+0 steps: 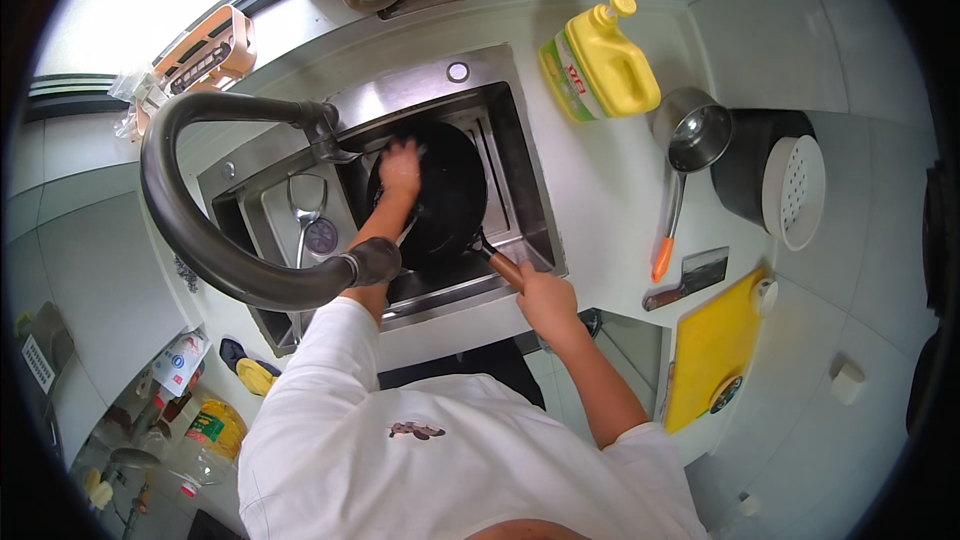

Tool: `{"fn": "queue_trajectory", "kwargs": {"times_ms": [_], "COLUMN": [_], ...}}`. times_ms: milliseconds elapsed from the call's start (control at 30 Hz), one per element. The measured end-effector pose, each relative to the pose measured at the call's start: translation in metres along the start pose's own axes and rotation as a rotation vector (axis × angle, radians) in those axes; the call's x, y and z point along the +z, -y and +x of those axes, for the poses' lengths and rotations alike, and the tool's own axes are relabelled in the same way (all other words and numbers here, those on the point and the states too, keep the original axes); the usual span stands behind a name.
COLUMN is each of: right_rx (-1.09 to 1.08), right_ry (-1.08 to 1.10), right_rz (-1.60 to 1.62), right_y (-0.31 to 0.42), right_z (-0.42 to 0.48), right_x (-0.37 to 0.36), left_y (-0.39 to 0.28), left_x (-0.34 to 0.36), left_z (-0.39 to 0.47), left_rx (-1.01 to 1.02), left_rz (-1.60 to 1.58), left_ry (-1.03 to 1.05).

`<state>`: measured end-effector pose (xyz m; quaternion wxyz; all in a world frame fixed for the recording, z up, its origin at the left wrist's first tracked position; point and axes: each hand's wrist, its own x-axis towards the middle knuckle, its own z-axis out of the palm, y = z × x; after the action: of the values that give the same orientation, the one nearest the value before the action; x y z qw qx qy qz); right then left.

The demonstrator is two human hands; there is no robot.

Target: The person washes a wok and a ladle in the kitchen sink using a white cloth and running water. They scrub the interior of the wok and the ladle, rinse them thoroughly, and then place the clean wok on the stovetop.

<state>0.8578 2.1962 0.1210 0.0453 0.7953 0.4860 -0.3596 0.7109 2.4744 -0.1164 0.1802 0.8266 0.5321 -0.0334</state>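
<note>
A black wok sits tilted in the right basin of the stainless steel sink. My right hand is closed around its brown handle near the sink's front edge. Inside the wok, toward its left side, is my left hand, blurred by motion. Its fingertips are too smeared to show whether they hold anything. The dark gooseneck faucet arches over my left forearm, with its spray head above the arm. I see no clear stream of water from it.
A metal ladle lies in the left basin beside a drain strainer. To the right stand a yellow pump jug and an orange-handled saucepan. A cleaver lies near a yellow cutting board. An oil bottle stands at lower left.
</note>
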Motion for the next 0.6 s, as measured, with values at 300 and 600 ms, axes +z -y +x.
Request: {"fn": "queue_trajectory", "kwargs": {"times_ms": [300, 600], "right_rx": [0.030, 0.073], "right_ry": [0.035, 0.033], "right_rz": [0.005, 0.018], "right_y": [0.007, 0.004], "right_z": [-0.007, -0.009], "right_x": [-0.006, -0.001], "left_y": [-0.025, 0.004], "left_x": [0.023, 0.029], "left_z": [-0.067, -0.022], "left_rx": [0.280, -0.467], "left_rz": [-0.974, -0.425], "left_ry": [0.505, -0.118]}}
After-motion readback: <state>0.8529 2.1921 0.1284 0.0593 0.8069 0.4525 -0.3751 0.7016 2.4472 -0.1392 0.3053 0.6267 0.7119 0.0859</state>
